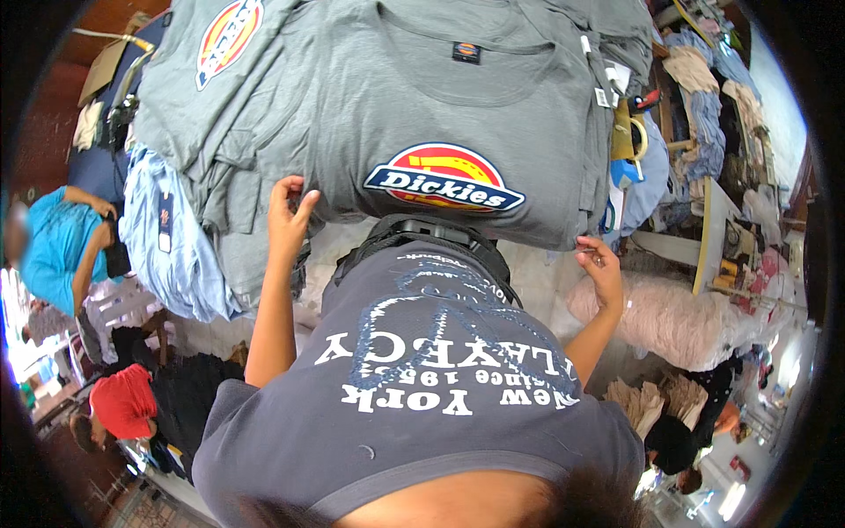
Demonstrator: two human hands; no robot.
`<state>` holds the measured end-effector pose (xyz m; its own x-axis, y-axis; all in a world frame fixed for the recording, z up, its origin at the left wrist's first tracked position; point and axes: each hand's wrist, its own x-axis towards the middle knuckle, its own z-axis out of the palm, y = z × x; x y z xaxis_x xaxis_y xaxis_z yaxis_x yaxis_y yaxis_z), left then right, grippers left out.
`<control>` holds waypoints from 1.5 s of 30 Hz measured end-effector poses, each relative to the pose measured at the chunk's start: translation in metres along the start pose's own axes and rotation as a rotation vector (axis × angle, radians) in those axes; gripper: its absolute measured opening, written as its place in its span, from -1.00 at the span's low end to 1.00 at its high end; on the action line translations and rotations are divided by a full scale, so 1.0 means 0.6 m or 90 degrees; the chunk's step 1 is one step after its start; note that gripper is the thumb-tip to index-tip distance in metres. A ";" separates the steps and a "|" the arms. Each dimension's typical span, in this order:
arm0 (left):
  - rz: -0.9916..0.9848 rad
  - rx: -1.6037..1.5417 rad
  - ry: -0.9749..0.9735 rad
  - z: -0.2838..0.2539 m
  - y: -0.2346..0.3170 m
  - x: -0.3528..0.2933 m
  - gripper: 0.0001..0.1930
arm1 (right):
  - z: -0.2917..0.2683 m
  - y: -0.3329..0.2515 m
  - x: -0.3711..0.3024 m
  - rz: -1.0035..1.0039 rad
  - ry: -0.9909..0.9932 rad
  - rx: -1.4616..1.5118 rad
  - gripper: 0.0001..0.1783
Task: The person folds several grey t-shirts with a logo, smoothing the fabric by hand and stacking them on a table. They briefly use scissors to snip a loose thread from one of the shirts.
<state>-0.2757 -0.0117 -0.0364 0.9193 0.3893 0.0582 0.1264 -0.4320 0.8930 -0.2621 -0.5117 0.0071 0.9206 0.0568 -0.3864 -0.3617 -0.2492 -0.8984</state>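
Note:
A folded grey T-shirt lies in front of me, its neckline at the far side and a red, yellow and blue chest emblem towards me. At its near left corner, my left hand is raised with thumb and fingers apart, close to the fabric. My right hand is by the near right corner, its fingers loosely bent and nothing visible in them. Whether either hand's fingertips touch the cloth I cannot tell. Another grey T-shirt with the same kind of emblem spreads out to the left.
A light blue garment with a dark hang tag drapes over the left edge. Yellow tape and small tags lie right of the shirt. A pinkish plastic-wrapped bundle is at the right. Other people, one in a blue shirt, are around.

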 end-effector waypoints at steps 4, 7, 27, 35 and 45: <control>0.051 0.212 -0.008 -0.006 0.008 -0.004 -0.70 | 0.018 0.006 -0.013 -0.070 -0.006 0.014 -0.63; 0.075 0.289 -0.050 -0.016 -0.004 -0.009 -0.67 | 0.023 0.028 -0.016 -0.005 0.015 -0.083 -0.65; -0.192 -0.040 -0.338 -0.069 -0.010 0.026 -0.72 | 0.044 0.098 0.005 -0.066 0.157 0.147 -0.74; -0.158 0.007 -0.337 -0.113 -0.020 0.066 -0.82 | 0.022 0.085 -0.003 -0.033 0.059 0.058 -0.78; -0.226 -0.149 -0.153 -0.131 -0.026 0.055 -0.80 | 0.020 0.070 0.004 -0.001 0.090 -0.176 -0.78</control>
<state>-0.2768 0.0716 -0.0135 0.8982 0.2689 -0.3477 0.3853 -0.1010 0.9172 -0.2770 -0.5107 -0.0341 0.9396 -0.0721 -0.3347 -0.3240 -0.5032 -0.8011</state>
